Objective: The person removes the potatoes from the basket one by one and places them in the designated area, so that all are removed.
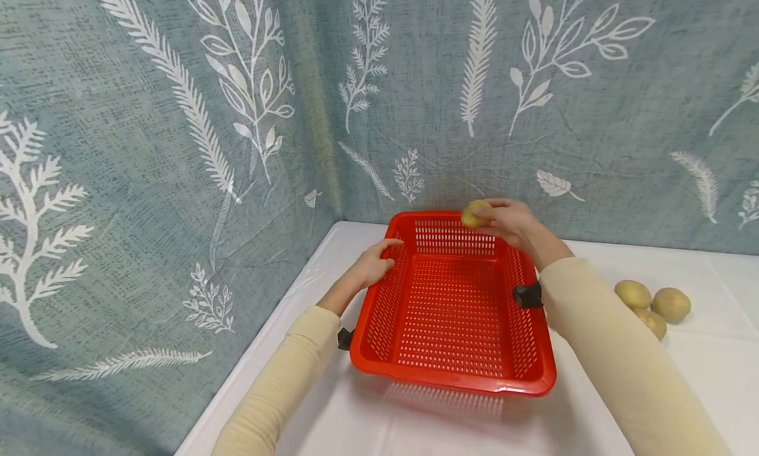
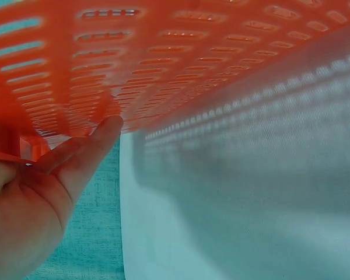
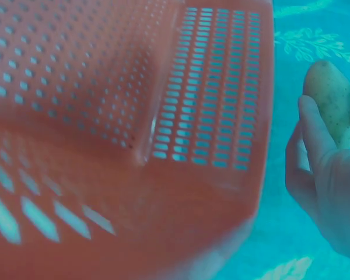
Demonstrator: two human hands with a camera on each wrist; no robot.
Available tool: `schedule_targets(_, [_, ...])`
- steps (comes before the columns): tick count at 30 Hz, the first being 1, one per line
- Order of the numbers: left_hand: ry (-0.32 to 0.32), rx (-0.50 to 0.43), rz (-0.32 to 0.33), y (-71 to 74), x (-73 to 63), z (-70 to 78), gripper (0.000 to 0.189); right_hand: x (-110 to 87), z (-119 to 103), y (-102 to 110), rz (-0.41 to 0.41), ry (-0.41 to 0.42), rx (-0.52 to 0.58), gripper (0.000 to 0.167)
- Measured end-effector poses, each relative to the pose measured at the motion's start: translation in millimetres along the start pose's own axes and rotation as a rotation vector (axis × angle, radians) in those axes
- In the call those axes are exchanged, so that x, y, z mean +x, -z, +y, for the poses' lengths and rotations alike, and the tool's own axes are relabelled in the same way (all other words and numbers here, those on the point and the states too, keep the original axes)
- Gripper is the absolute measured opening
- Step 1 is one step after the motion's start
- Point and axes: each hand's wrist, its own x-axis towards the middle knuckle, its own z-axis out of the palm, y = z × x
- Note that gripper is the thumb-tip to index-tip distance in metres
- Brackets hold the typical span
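Note:
A red plastic basket with slotted walls stands in the middle of the head view, its inside bare. My left hand grips its left rim; in the left wrist view the fingers lie along the outside of the slotted wall. Above the far right corner, my right hand pinches a potato between thumb and fingers. The right wrist view shows that speckled potato beyond the basket's rim, apart from it.
To the right, three potatoes lie close together on the white tablecloth, beside my right sleeve. A green-blue patterned curtain hangs behind the table and along its left side.

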Motion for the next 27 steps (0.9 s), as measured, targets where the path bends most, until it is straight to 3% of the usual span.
schedule_targets(7, [-0.001,0.007,0.011,-1.4,-0.2,1.6,0.048,-16.7,-14,15,-0.032,0.018,-0.062,0.065])
schedule_targets(13, [-0.003,0.018,0.013,-0.5,0.2,0.1,0.048,-27.0,-19,32,-0.065,0.008,-0.022,0.069])
schedule_targets(27, [-0.018,0.040,0.011,-0.7,1.2,0.4,0.050,-47.2,-6,89,-0.079,-0.029,-0.073,0.074])
